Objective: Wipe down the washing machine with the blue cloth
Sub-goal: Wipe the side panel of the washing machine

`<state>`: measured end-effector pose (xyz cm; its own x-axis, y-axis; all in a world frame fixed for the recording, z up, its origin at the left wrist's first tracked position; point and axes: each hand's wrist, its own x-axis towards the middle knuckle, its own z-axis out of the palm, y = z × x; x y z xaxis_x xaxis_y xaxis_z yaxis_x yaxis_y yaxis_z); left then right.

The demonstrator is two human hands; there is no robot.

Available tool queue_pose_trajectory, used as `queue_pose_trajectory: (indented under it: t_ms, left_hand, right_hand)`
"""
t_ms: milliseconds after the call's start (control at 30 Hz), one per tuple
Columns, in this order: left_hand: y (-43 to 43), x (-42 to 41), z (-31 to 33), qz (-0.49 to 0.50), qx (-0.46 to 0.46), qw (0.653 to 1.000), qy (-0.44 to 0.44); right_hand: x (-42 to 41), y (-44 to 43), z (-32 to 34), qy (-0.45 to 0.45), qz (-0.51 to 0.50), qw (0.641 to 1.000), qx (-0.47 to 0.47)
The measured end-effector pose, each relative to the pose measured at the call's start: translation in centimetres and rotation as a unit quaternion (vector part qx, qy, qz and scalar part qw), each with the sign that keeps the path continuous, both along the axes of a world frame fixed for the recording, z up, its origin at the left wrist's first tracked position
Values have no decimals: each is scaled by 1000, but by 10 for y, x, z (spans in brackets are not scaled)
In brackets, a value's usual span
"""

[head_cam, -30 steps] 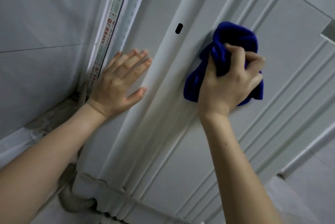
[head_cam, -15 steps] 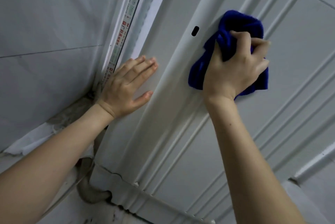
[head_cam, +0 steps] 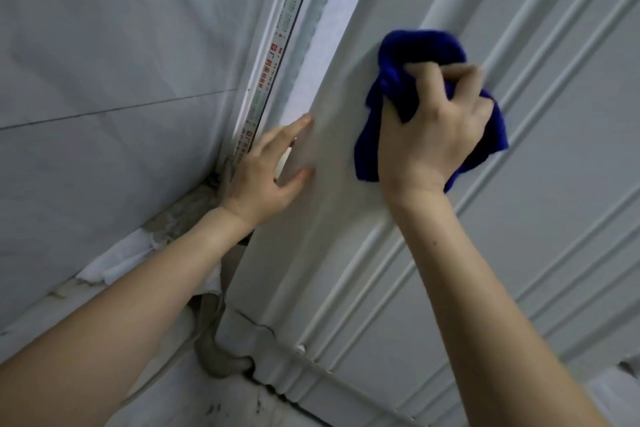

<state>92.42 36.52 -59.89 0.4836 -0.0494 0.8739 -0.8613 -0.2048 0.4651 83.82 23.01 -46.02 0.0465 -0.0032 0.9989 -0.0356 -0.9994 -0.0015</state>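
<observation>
The white ribbed side panel of the washing machine [head_cam: 519, 219] fills the right and middle of the view. My right hand [head_cam: 433, 129] grips the bunched blue cloth [head_cam: 415, 49] and holds it against the panel near its left ridge. Part of the cloth hangs out below my palm. My left hand [head_cam: 266, 170] lies flat with straight fingers on the panel's left edge, beside the gap to the wall. Its fingertips are blurred.
A grey tiled wall [head_cam: 121, 63] stands close on the left. A white frame strip with red print [head_cam: 273, 56] runs up the narrow gap. A grey drain hose [head_cam: 221, 361] curls at the machine's cracked lower corner, above the stained floor [head_cam: 214, 402].
My right hand has moved the cloth up and left over the ridge, covering the small black slot. My left hand has slid toward the panel's edge. The camera has shifted.
</observation>
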Motion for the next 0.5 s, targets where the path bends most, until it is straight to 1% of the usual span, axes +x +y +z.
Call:
queue_pose_trajectory:
  t_ms: [67,133,200,267,367,433,500]
  left_hand:
    - [5,3,-3,-64,-13,996,67]
    - [12,6,-8,-94,-2,991,99]
    - [19,7,-14,-97,21,989,108]
    - [24,5,-18,-96,36,988,118]
    - [26,1,-17,-99,39,984,140]
    - [26,1,-13,-98,45,984,143]
    - [26,0,-10,-97,55,984,141]
  right_hand:
    - [11,6,21,-26,5,999,23]
    - [11,5,2,-12,18,999,26]
    - [9,3,-40,18,16,999,33]
    - [8,9,-73,41,8,996,73]
    - [10,25,-78,31,-25,991,127]
    - [2,28,-80,69,-31,990,121]
    - [-13,27,-81,141,12,984,110]
